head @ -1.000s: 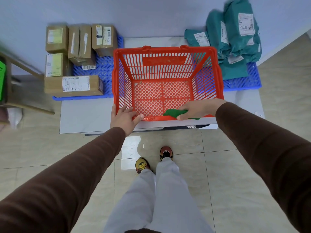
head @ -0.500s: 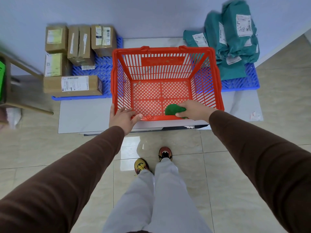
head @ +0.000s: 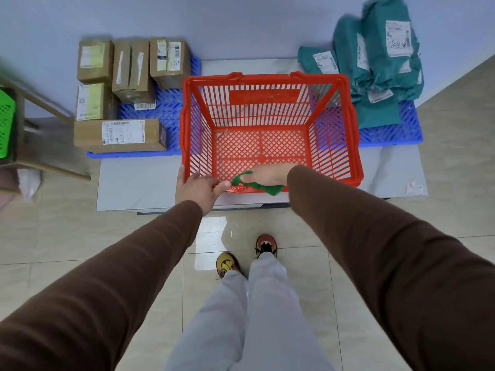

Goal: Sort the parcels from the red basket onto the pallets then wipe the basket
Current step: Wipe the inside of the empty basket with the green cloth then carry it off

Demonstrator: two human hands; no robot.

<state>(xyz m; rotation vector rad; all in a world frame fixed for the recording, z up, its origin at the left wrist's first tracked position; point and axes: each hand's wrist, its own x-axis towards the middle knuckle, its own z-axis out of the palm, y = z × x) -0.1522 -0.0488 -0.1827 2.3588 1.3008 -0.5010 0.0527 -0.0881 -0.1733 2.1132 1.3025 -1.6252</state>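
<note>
Your red basket stands upright on the low white bench, its open mouth facing up, and its long axis runs from left to right in front of you. Nothing lies inside it except the cloth; the mesh floor is bare.

Your left hand has its grip clenched on the near left corner of the basket rim, thumb on the outside and fingers curled over the edge. Your right hand has its grip closed on the green cloth and presses it on the near rim and near wall. The cloth hangs a little over the rim toward you.

Compared with half a second ago, the right hand and the cloth have moved to the left along the near rim, and now they are just beside your left hand. The left hand has stayed at the same corner.

The brown cardboard boxes lie on the blue pallet on the left, behind and beside the basket. The teal mailer bags are piled on the blue pallet on the right, some leaning on the wall.
</note>
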